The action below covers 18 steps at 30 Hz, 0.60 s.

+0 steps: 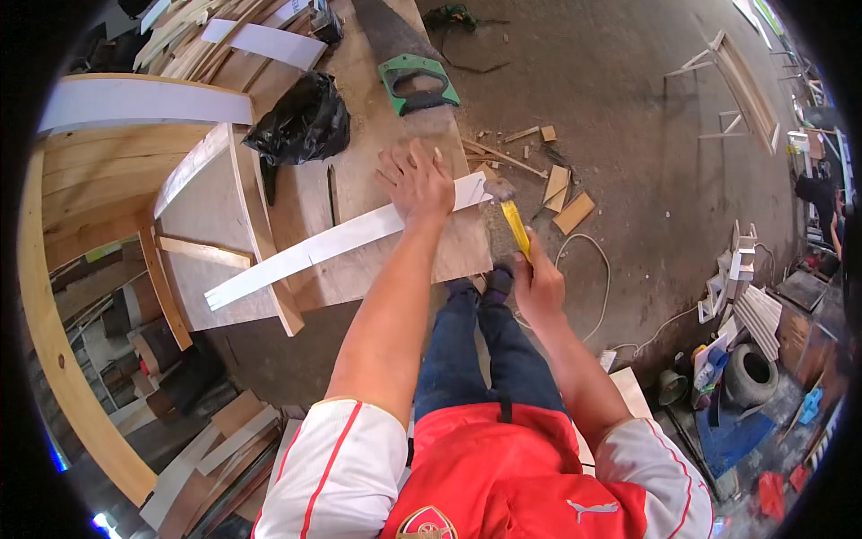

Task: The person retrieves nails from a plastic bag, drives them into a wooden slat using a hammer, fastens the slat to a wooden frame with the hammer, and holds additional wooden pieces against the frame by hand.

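Observation:
My left hand [418, 187] lies flat with its fingers spread, across a long white wooden strip [346, 235] on the plywood workbench [377, 266]. Closed around the yellow handle of a hammer [514, 220] is my right hand [540, 286]. The hammer's head is at the right end of the strip, by the bench edge; whether it touches the wood I cannot tell. A thin dark line, perhaps a nail or a mark, shows on the strip beside the head.
A handsaw [419, 83] with a green handle and a black plastic bag [301, 121] lie on the bench. Left stands a wooden frame [54, 296]. Wood offcuts [573, 212] and a pale cord [603, 269] lie on the floor. A wooden trestle [747, 90] stands far right.

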Each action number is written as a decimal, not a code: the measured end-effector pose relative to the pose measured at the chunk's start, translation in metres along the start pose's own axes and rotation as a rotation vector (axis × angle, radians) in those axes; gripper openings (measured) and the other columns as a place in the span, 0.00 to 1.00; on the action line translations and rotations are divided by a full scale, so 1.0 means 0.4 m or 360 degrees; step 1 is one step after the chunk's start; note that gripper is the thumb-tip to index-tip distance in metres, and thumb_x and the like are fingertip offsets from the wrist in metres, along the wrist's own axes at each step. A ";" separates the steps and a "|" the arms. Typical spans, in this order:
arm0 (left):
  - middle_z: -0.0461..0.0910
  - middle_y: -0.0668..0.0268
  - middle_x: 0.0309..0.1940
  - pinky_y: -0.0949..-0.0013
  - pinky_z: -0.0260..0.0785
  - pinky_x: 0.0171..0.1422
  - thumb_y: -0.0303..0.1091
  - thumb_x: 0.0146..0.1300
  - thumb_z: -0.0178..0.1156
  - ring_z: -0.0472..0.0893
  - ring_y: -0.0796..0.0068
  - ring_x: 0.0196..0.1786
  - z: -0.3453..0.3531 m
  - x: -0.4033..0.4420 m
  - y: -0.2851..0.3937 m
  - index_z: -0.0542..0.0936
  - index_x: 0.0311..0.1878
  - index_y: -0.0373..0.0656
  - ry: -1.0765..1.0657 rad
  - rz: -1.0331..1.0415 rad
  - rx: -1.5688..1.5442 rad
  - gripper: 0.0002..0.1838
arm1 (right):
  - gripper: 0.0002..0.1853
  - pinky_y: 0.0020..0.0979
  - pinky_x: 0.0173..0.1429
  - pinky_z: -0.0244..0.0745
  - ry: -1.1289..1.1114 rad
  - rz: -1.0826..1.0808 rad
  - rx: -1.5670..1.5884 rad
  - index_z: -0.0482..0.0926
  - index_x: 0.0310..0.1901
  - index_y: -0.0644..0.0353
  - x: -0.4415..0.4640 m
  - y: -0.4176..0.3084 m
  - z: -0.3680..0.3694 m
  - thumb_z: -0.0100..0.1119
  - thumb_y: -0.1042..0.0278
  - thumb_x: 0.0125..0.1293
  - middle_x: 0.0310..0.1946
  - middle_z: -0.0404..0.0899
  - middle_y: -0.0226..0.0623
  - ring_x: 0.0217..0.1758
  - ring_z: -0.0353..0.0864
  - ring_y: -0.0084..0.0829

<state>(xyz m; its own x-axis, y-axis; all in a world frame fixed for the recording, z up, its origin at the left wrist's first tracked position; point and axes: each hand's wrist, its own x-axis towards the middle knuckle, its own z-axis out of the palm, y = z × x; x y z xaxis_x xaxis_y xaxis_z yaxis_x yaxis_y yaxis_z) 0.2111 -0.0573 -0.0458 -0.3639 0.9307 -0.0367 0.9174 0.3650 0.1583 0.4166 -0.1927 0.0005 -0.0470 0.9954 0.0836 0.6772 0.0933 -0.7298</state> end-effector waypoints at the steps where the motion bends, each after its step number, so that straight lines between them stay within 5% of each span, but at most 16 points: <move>1: 0.58 0.49 0.78 0.33 0.41 0.82 0.51 0.79 0.43 0.49 0.40 0.83 0.002 0.006 0.004 0.63 0.74 0.44 -0.0008 -0.0001 -0.0014 0.29 | 0.26 0.46 0.38 0.82 0.0089 -0.0052 0.0047 0.70 0.71 0.59 0.007 -0.007 -0.007 0.59 0.67 0.74 0.40 0.85 0.52 0.36 0.87 0.51; 4: 0.58 0.49 0.77 0.33 0.41 0.82 0.51 0.79 0.44 0.49 0.41 0.83 0.007 0.006 0.004 0.64 0.74 0.44 -0.0034 -0.0011 0.0053 0.28 | 0.26 0.45 0.37 0.82 -0.0128 0.0049 -0.0140 0.70 0.72 0.60 -0.005 0.030 0.029 0.58 0.66 0.75 0.39 0.85 0.51 0.35 0.87 0.51; 18: 0.59 0.46 0.76 0.32 0.40 0.82 0.50 0.79 0.43 0.50 0.39 0.82 0.001 0.006 0.006 0.64 0.74 0.43 -0.0021 0.0005 0.0011 0.28 | 0.26 0.45 0.36 0.80 0.0011 0.0086 -0.0082 0.70 0.72 0.54 0.006 0.006 -0.019 0.59 0.67 0.74 0.35 0.85 0.50 0.34 0.87 0.49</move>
<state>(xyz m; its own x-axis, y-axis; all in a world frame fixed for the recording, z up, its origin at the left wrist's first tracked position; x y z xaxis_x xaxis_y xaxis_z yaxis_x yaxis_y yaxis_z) 0.2123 -0.0541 -0.0458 -0.3589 0.9321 -0.0494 0.9197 0.3622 0.1516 0.4236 -0.1902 0.0040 -0.0047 0.9987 0.0498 0.7155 0.0382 -0.6976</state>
